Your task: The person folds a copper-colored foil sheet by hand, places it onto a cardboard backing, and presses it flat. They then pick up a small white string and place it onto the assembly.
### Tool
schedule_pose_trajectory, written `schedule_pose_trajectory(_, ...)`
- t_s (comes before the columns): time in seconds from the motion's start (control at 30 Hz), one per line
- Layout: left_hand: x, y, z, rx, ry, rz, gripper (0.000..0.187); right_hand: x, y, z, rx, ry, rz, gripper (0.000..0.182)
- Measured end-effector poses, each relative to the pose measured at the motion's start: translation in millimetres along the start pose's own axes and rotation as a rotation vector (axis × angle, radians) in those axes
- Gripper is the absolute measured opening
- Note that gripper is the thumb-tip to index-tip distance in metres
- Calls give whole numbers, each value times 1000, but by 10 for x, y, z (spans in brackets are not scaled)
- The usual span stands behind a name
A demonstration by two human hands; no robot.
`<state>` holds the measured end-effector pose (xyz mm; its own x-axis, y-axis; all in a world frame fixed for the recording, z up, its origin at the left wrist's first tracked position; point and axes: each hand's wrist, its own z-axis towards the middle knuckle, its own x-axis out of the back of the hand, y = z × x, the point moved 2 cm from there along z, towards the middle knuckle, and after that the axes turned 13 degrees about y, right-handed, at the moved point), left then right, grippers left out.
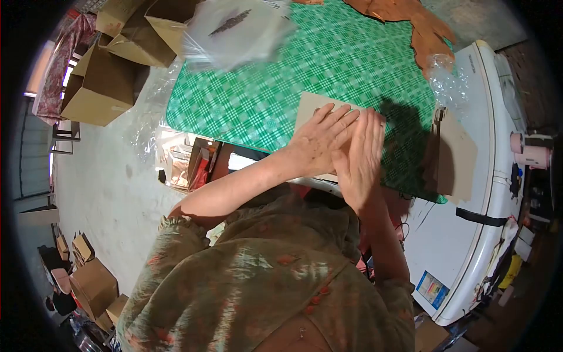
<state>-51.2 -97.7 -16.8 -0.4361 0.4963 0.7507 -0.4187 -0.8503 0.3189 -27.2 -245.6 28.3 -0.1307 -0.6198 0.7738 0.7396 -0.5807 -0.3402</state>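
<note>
A tan sheet of cardboard (306,109) lies on the green checked tablecloth near the table's front edge. My left hand (322,139) rests flat on the sheet with its fingers stretched out. Beside it, my right hand (362,157) is turned partly on its side along the sheet's right edge, its fingers straight and close together. The two hands touch or nearly touch near the right thumb. Neither hand grips anything that I can see. Both hands cover most of the sheet.
A pile of clear plastic bags (237,35) lies at the table's back left. Stacked cardboard pieces (457,155) overlap the table's right edge and a white appliance (446,234). Torn brown sheets (431,32) lie at the back right. Open cardboard boxes (105,88) stand left.
</note>
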Motion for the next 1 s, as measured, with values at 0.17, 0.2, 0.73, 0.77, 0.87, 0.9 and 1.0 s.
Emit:
schedule_pose_trajectory(0.17, 320, -135, 222, 357, -109, -499, 64, -268, 129, -13, -120, -104, 77, 85)
schedule_pose_trajectory(0.2, 452, -168, 273, 537, -156, -721, 62, -270, 140, -32, -113, -120, 75, 86)
schedule_pose_trajectory(0.73, 928, -444, -313, 112, 108, -37, 40, -316, 43, 9, 48, -173, -184, 76)
schedule_pose_trajectory(0.77, 915, -434, -305, 119, 79, -10, 44, -313, 41, 13, 45, -173, -189, 77)
schedule_pose_trajectory(0.87, 877, -456, -300, 102, 47, -3, 44, -301, 22, 31, 56, -174, -225, 78)
schedule_pose_trajectory(0.9, 875, -455, -299, 96, 38, 2, 45, -281, -4, 45, 74, -174, -250, 78)
schedule_pose_trajectory(1.0, 862, -453, -300, 92, 23, 8, 47, -206, -88, 128, 127, -207, -359, 77)
